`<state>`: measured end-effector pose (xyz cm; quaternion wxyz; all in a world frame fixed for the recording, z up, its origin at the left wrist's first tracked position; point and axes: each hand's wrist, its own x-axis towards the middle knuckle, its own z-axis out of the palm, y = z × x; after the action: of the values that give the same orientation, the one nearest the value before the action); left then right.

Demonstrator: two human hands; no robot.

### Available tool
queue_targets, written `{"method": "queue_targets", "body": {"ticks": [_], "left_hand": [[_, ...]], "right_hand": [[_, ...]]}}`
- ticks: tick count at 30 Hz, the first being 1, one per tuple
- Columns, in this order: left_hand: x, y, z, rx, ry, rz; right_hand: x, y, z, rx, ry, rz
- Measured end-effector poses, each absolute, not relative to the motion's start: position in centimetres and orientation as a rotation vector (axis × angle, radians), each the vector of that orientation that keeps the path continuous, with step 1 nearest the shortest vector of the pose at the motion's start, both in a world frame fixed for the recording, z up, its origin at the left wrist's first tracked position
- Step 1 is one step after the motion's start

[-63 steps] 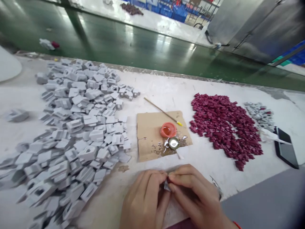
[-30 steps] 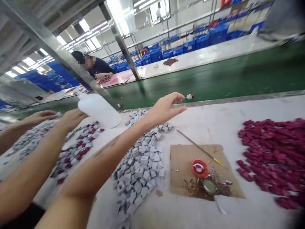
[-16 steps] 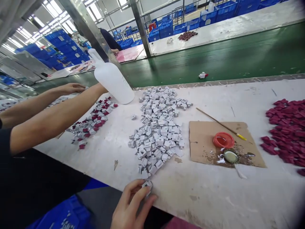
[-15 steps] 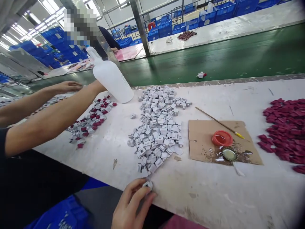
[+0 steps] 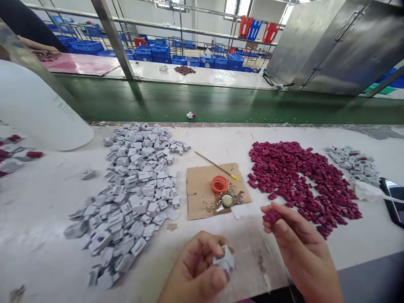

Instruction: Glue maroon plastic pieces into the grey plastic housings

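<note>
**We are holding the grey piece (image 5: 225,261) and the maroon piece (image 5: 270,216) apart**

The tabletop (image 5: 205,139) is spreading out beneath both our grips. The big grey heap (image 5: 139,200) is lying ahead and to the left of our left grip (image 5: 195,273); the maroon heap (image 5: 284,166) is lying just beyond our right grip (image 5: 299,248). A cardboard sheet (image 5: 197,202) is resting ahead of the left grip, beyond and to the left of the right one.

Our left fingers are curling closely around the grey piece; our right fingertips are pinching the maroon one, with hardly any space left.

We are judging the offset between these two to be what counts: from the left grip, the maroon piece is sitting to the right and farther ahead. Its longer side is seemingly running crosswise, though fingers are partly covering it. The grey piece is looking tilted; we are not managing to tell its long axis.
</note>
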<state>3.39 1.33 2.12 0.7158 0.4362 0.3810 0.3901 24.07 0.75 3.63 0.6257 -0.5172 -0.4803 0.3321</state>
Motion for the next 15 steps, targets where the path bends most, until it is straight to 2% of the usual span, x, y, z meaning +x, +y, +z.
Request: {"method": "queue_targets", "body": {"ticks": [5, 11, 15], "left_hand": [[4.1, 2.8, 2.4, 0.954, 0.748, 1.047], [4.0, 2.5, 0.6, 1.749, 0.976, 0.997], [3.8, 2.4, -0.7, 2.069, 0.926, 0.988]], "right_hand": [[24.3, 1.1, 4.1, -1.303, -1.218, 0.605], [24.2, 3.5, 4.1, -1.410, -1.606, 0.229], [23.5, 5.1, 4.1, -1.313, -1.923, 0.039]]}}
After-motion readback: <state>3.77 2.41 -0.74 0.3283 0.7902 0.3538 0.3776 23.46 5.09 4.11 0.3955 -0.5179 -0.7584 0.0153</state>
